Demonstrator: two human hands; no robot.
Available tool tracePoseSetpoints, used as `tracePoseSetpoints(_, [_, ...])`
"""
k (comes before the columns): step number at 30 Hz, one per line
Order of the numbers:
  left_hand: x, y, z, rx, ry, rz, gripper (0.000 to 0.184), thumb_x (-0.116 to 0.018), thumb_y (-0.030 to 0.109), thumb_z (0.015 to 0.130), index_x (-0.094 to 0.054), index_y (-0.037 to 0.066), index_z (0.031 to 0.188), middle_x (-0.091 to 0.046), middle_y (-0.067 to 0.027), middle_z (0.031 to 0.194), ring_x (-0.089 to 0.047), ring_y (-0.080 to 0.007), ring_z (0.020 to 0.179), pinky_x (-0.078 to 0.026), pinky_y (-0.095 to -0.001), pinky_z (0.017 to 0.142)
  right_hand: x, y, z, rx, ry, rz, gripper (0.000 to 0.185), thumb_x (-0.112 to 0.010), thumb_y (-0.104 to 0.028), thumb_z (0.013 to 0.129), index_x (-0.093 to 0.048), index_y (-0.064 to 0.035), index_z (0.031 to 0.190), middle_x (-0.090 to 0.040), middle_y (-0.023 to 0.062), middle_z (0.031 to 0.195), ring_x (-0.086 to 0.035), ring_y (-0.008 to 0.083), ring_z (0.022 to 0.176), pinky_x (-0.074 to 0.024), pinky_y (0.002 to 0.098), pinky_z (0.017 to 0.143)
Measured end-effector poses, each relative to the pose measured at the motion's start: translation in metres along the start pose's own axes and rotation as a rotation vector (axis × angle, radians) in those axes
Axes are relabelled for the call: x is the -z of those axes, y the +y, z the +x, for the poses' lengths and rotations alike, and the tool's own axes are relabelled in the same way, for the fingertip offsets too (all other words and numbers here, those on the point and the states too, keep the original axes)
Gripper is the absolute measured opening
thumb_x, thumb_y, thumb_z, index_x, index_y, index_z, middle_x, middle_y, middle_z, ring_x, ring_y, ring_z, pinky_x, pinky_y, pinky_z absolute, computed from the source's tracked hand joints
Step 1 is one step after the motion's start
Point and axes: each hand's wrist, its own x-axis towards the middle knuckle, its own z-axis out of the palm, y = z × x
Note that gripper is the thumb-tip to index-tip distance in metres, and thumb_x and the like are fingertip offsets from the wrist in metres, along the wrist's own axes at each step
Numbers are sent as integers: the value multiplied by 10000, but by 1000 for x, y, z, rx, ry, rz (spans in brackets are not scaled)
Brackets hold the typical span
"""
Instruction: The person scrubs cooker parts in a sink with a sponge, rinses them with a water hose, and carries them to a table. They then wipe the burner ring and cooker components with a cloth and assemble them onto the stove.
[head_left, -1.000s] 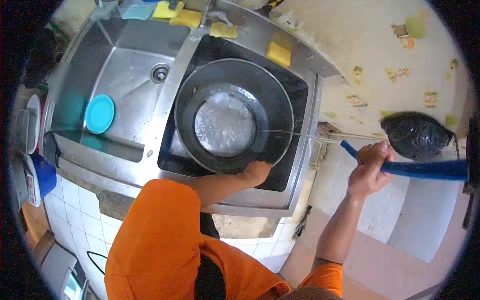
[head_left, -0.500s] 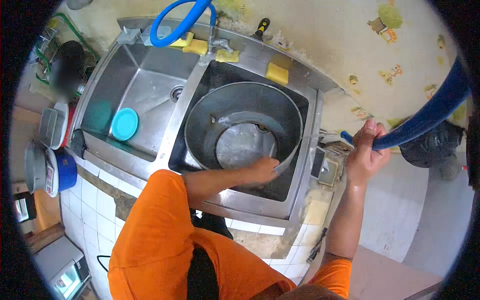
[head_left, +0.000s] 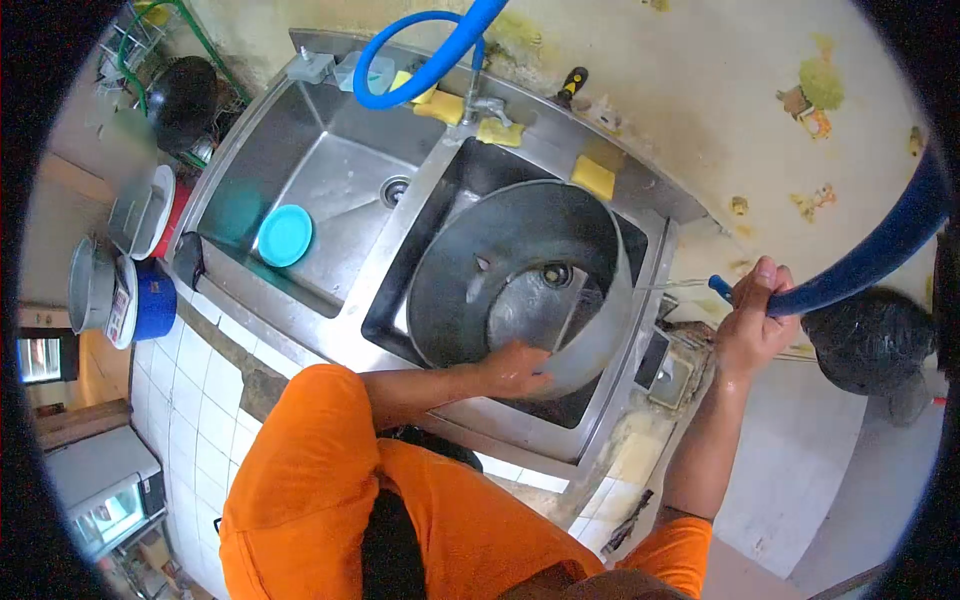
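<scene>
A large round metal pot [head_left: 450, 260] stands tilted in the right basin of a steel sink. The sink drain [head_left: 555, 273] shows through what looks like an opening at its bottom. My left hand [head_left: 515, 370] is closed on the pot's near rim. Held up to the right of the sink, my right hand [head_left: 755, 315] grips a blue hose [head_left: 850, 260] near its end. A thin stream of water [head_left: 670, 285] runs from the hose leftward to the pot's right side.
A turquoise bowl [head_left: 285, 236] lies in the left basin [head_left: 340, 190]. Yellow sponges [head_left: 593, 177], a tap [head_left: 485, 105] and a looped hose line the sink's back ledge. A black bag [head_left: 870, 340] hangs at right; stacked basins [head_left: 150, 300] stand at left.
The pot has tipped and turned in the basin, baring more of its right outer wall and the drain. My left hand has moved slightly with the rim. Water still runs from the hose.
</scene>
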Motion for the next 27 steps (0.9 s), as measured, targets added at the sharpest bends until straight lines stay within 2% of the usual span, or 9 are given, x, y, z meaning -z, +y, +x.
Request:
tracePoseSetpoints(2, [19,7,-2,-63,229,-25,349,-654,308,863,-649,65,1114,-664,-204,776,-658,-313,673,-518,-420,660,-2,-4,4,8,-15,-24,355,-615,-127,936,-398,-113,656,-366,-61,627,-305,41,572,-219,222,513])
tracePoseSetpoints(4, [71,50,-6,258,130,-165,402,-685,344,857,-648,58,1137,-692,-146,853,-653,-225,745,-524,-377,721,-7,-7,5,4,-12,-64,353,-611,-139,940,-401,-114,658,-367,-63,623,-304,39,564,-212,223,506])
tracePoseSetpoints(6, [79,43,-10,328,328,-357,421,-678,352,873,-640,22,1132,-685,-98,920,-625,-170,833,-509,-348,785,-21,-7,8,-82,-23,197,341,-609,-173,947,-424,-114,666,-386,-68,609,-319,37,540,-215,225,488])
tracePoseSetpoints(9, [105,35,-15,220,500,-665,384,-640,338,911,-639,-13,1067,-695,-107,944,-645,-189,874,-507,-359,798,-46,-2,12,-129,23,289,312,-551,-167,970,-399,-108,704,-321,-48,567,-282,60,486,-216,259,452])
tracePoseSetpoints(12, [121,4,-4,288,551,-459,373,-634,312,924,-627,-18,1097,-686,-84,974,-622,-161,896,-494,-327,821,-69,-3,9,-224,-22,500,297,-559,-192,970,-414,-103,726,-337,-37,575,-283,75,480,-225,269,454])
tracePoseSetpoints(13, [115,6,-1,214,585,-600,389,-620,327,935,-622,-13,1124,-676,-56,991,-594,-137,894,-484,-315,820,-77,-3,5,-231,-20,501,297,-559,-192,970,-414,-103,726,-337,-37,575,-283,75,480,-225,269,454])
tracePoseSetpoints(15, [128,21,-5,261,549,-528,395,-617,336,937,-621,-7,1133,-673,-53,996,-588,-133,893,-482,-314,816,-89,2,-1,-218,-32,593,289,-611,-174,949,-495,-90,698,-422,-49,597,-384,58,516,-294,245,463])
tracePoseSetpoints(26, [133,-28,-108,300,701,-137,415,-698,357,868,-635,1,1072,-673,-126,786,-633,-188,764,-488,-328,744,-124,30,-26,-225,-193,364,296,-676,-210,910,-560,-64,680,-448,-66,644,-393,43,623,-331,233,550])
tracePoseSetpoints(27, [132,-25,-113,534,657,-87,461,-740,315,818,-593,45,1160,-658,-160,921,-638,-264,926,-480,-354,840,-129,30,-29,-233,-195,372,296,-676,-210,910,-560,-64,680,-448,-66,644,-393,43,623,-331,233,550])
